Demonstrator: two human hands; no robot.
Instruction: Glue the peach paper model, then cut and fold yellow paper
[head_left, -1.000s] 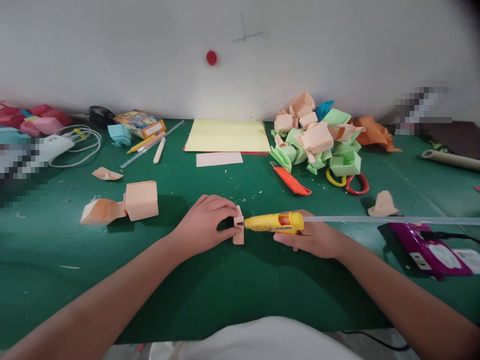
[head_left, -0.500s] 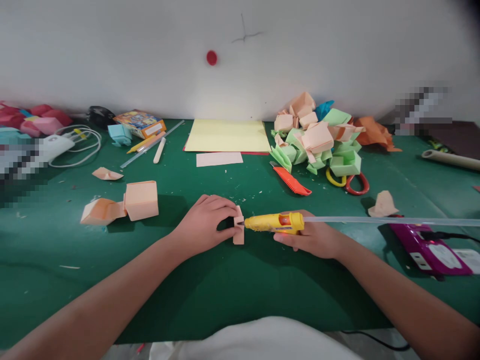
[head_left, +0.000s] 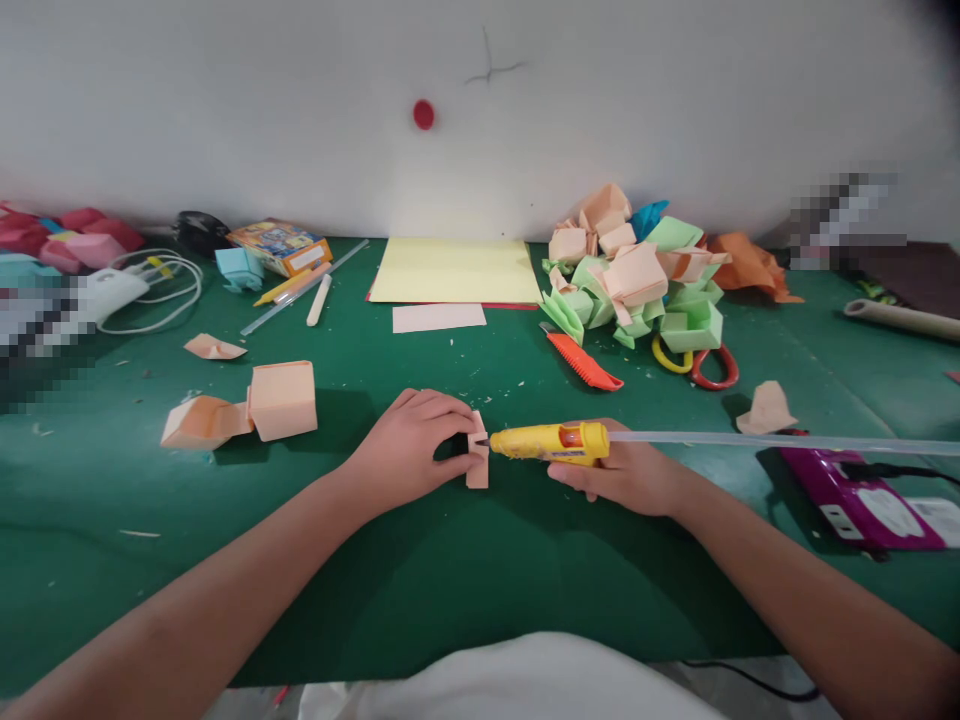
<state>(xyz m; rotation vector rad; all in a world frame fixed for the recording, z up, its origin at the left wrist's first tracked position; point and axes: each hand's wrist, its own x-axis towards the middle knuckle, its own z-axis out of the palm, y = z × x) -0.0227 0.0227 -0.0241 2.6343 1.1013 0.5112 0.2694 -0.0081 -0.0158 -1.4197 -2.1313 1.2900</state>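
Observation:
My left hand grips a small folded strip of peach paper against the table, thumb and fingers at its left side. My right hand is closed around a yellow glue gun that points left. Its dark nozzle tip is at the middle of the paper strip. A long clear glue stick sticks out of the gun's back toward the right. To the left of my left hand lies a peach paper piece made of two joined boxes.
Pale yellow paper lies by the wall, with a pink paper strip in front. At the back right are folded paper pieces, an orange cutter and scissors. A purple power strip sits at the right.
The glue gun's nozzle has shifted very slightly on the paper strip, and the orange glow beneath the gun no longer shows. My left hand stays where it was.

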